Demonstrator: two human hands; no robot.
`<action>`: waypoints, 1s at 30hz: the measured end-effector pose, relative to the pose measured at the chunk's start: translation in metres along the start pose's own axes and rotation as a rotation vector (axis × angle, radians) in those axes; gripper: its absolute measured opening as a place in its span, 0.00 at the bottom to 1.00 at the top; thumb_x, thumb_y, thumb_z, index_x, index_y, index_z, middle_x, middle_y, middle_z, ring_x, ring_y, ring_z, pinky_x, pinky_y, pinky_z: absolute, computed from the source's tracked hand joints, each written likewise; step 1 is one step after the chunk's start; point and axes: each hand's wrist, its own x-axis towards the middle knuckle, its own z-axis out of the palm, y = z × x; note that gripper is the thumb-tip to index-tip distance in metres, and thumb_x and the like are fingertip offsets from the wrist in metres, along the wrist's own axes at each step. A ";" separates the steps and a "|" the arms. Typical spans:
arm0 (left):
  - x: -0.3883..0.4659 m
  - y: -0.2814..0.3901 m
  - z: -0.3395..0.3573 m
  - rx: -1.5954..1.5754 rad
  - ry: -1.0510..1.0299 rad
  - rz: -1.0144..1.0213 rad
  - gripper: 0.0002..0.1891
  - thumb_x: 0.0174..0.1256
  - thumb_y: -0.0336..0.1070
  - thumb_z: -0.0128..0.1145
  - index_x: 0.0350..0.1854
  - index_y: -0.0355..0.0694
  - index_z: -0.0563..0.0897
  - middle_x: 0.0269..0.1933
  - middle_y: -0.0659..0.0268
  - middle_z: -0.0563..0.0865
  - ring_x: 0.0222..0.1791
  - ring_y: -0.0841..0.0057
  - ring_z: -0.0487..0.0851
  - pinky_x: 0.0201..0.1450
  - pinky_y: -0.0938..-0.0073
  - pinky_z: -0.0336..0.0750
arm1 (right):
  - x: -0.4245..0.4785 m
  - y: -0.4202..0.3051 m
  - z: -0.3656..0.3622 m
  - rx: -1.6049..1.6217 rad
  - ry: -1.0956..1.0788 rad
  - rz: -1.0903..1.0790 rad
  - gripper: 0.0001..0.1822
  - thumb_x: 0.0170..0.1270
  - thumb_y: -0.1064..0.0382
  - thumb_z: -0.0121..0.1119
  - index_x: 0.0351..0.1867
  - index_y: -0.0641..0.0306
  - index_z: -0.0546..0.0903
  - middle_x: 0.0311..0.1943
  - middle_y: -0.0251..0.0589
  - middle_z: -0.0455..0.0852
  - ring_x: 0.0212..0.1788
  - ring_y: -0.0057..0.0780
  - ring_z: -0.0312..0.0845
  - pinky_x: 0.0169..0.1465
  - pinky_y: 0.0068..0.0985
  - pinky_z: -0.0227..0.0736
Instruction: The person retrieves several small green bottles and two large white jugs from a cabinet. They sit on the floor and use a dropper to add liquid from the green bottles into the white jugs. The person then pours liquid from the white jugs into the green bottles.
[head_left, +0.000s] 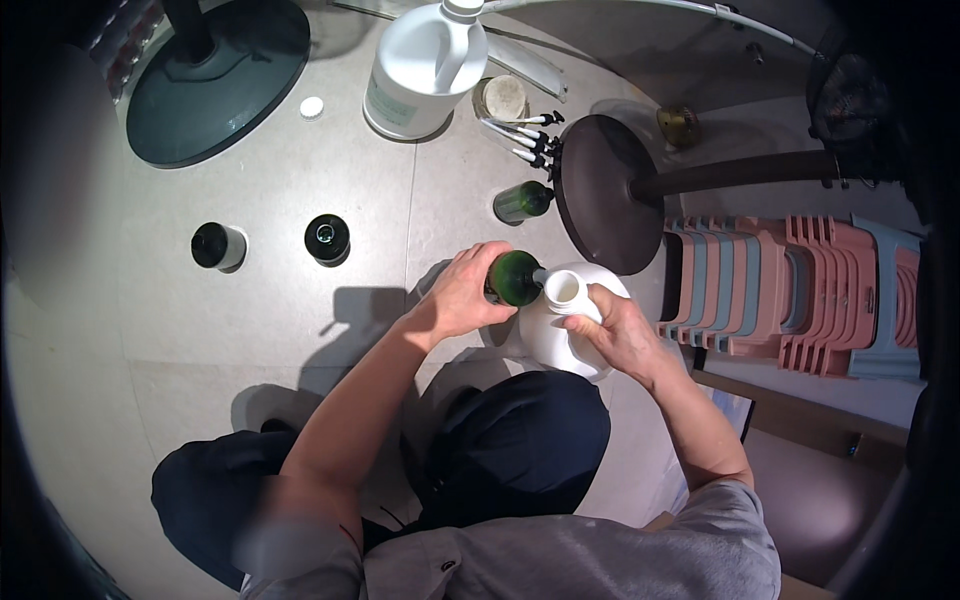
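My left hand (466, 291) is closed around a green bottle (514, 277). By its handle my right hand (619, 330) grips a white plastic jug (559, 341), uncapped, its mouth beside the green bottle's neck. Whether liquid flows between them I cannot tell. Another green bottle (520, 202) stands just beyond my left hand. To the left are a dark bottle (327, 238) and a dark-topped bottle (219, 246). Several black pump tops with white tubes (525, 141) lie on the floor near a larger white jug (425, 71). A white cap (311, 109) lies left of that jug.
A dark round stand base (225, 82) is at the upper left. Near my right hand is a brown round base (607, 195) with a post. Stacked pink and blue plastic stools (795, 292) lie at the right. A round pale object (505, 97) sits by the larger jug.
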 end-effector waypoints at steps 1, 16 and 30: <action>0.000 0.001 -0.001 -0.028 -0.003 -0.004 0.37 0.45 0.35 0.72 0.61 0.39 0.69 0.55 0.55 0.77 0.58 0.58 0.75 0.61 0.64 0.70 | 0.000 -0.003 -0.001 0.007 0.002 0.010 0.23 0.63 0.46 0.65 0.37 0.69 0.77 0.28 0.55 0.84 0.33 0.47 0.84 0.40 0.37 0.76; 0.015 0.018 -0.015 -0.115 0.051 -0.115 0.36 0.47 0.37 0.72 0.62 0.43 0.69 0.60 0.56 0.75 0.62 0.59 0.73 0.64 0.65 0.69 | 0.006 0.011 0.015 0.042 -0.043 -0.084 0.21 0.63 0.48 0.65 0.36 0.67 0.76 0.28 0.57 0.82 0.33 0.52 0.81 0.38 0.38 0.75; 0.068 -0.102 -0.073 0.077 0.588 -0.280 0.40 0.48 0.38 0.73 0.65 0.43 0.65 0.52 0.59 0.82 0.53 0.67 0.81 0.58 0.68 0.74 | 0.005 0.086 0.041 0.556 0.489 0.116 0.17 0.63 0.59 0.67 0.49 0.64 0.81 0.39 0.36 0.87 0.42 0.23 0.81 0.48 0.25 0.75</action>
